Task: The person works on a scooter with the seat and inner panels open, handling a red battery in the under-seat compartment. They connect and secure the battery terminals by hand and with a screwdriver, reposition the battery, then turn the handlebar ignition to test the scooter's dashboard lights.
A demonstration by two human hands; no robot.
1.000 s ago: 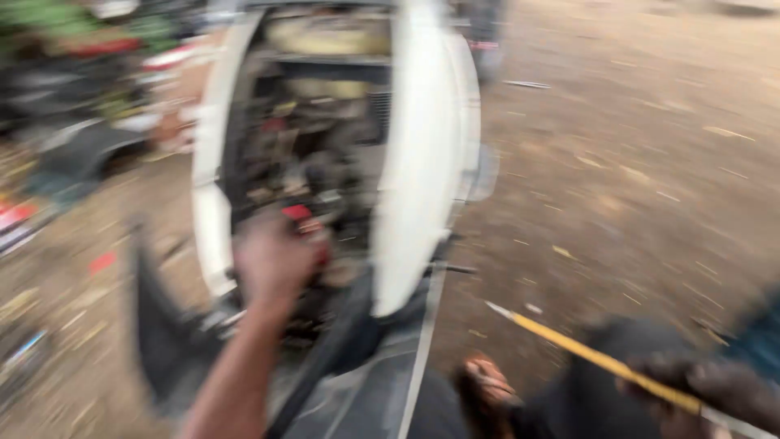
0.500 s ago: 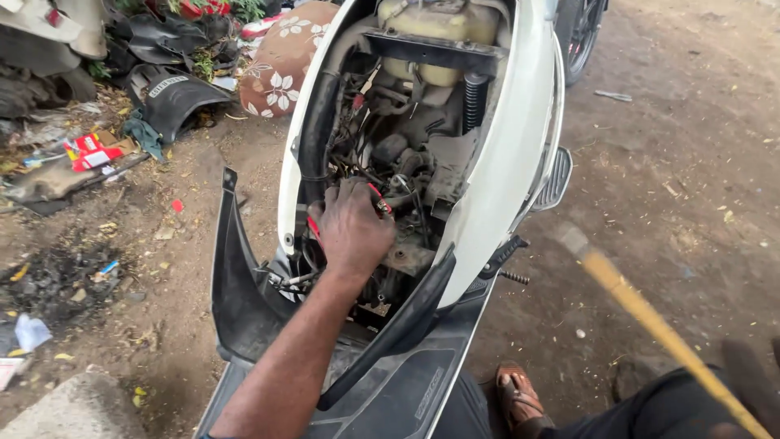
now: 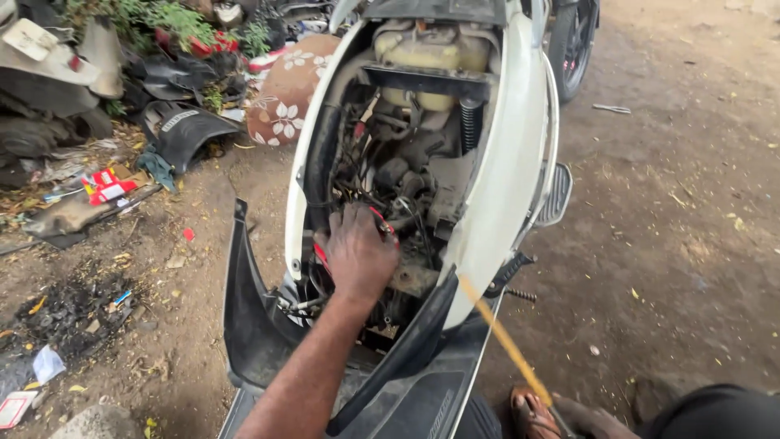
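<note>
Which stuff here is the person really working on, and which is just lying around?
In use:
left hand
red-handled tool
open white scooter
yellow rod

Lying about:
flowered seat
black panels
red packet
small metal piece

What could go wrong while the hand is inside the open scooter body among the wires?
The left hand is deep among tangled wires and hoses in the scooter's open body; fingers could snag or pull a connector loose, or scrape on the metal parts around them. The thin yellow rod slants close to the body panel and may scratch it or poke into the opening. A loose bolt lies on the dirt and could be lost.
</note>
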